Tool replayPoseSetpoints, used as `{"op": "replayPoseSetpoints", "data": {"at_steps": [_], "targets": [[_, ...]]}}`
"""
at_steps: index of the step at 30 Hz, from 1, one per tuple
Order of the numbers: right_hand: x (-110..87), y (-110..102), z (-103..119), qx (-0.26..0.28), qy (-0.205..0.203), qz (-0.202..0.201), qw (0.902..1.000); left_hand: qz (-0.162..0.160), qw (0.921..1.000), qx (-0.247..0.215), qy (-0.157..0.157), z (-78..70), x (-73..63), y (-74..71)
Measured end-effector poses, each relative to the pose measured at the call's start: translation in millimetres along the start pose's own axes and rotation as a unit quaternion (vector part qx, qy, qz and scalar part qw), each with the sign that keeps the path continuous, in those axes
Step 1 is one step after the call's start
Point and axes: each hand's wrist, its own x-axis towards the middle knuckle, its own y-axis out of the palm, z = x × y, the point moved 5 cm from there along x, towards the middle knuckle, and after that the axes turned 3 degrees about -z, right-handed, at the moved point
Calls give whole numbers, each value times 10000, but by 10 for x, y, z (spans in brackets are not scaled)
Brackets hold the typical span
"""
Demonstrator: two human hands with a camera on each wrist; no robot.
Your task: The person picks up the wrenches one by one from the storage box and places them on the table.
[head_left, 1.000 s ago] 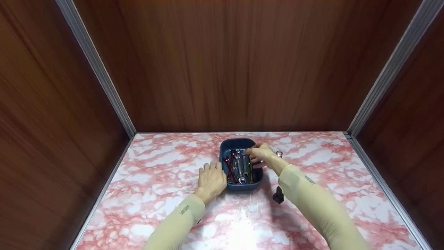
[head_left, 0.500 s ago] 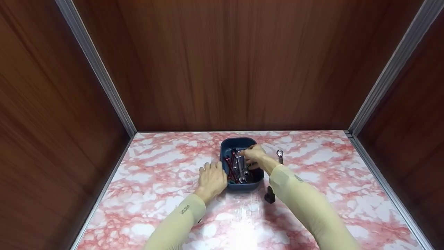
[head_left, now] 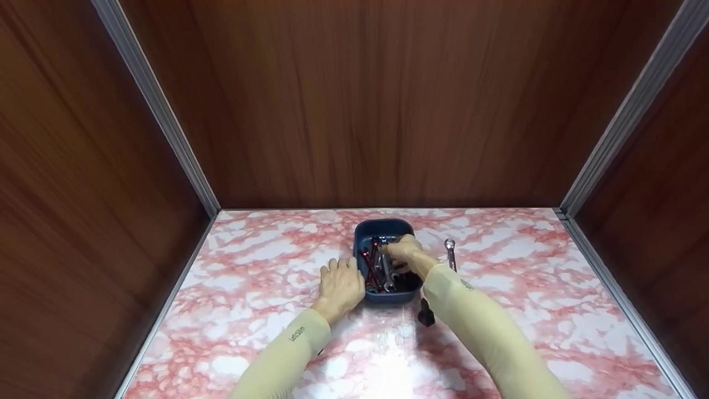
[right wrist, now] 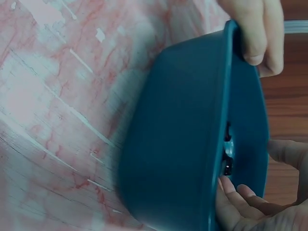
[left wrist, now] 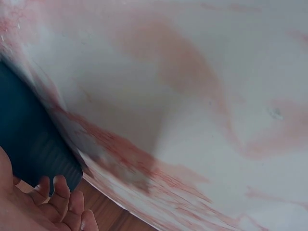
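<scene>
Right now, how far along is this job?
Early, I'd guess. Looks done: one silver wrench lies on the table right of the blue bin, perhaps already taken out. In hand: the right hand is inside the bin; the left hand holds its rim. Likely left: several wrenches in the bin.

My left sleeve (head_left: 285, 357), right sleeve (head_left: 479, 324): pale yellow, close-fitting. Small dark lettering (head_left: 297, 333) on left; blurred print (head_left: 467, 284) on right.
</scene>
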Motion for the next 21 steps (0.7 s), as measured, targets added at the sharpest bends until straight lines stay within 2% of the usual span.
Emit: {"op": "replayPoseSetpoints", "data": {"at_steps": [8, 13, 16, 19, 21], "targets": [[28, 73, 12, -286, 4, -166, 9995, 16, 10000, 11, 1, 1, 10, 4], [61, 112, 32, -825, -87, -409, 9957, 18, 10000, 15, 17, -3, 8, 5], [131, 140, 43, -1303, -165, -590, 9896, -71, 10000, 29, 42, -7, -4, -17], [390, 190, -47, -1938, -419, -815, 9768, -128, 9999, 8, 57, -12, -11, -31], [454, 212, -69, -2250, -477, -881, 9692, -154, 9999, -22, 64, -13, -12, -30]]}}
